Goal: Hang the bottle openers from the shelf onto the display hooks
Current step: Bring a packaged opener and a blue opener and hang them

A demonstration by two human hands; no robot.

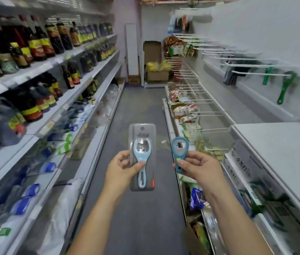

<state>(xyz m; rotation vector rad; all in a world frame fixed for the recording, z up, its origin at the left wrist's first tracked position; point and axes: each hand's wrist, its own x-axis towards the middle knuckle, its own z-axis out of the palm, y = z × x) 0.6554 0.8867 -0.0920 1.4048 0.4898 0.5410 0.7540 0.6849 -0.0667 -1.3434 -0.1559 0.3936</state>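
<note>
A shop aisle is seen from head height. Two bottle openers are held up side by side over the grey floor (pixel 141 107), one in each hand. A light-blue opener in a clear blister pack (pixel 141 155) is pinched at its lower half between the thumb and curled fingers of the left hand (pixel 125 166). A loose teal opener (pixel 177 154) is pinched by its handle between the thumb and fingers of the right hand (pixel 197 167). Both are held upright, heads up, and the pack's hang hole is at its top edge. The white display hooks (pixel 259 73) are mounted on the wall panel (pixel 256 24) to the right of and above the hands, prongs jutting into the aisle, so the right hand is judged the nearer. Two green openers (pixel 286 87) are seen hanging there. The hooks are blurred and too many to count.
</note>
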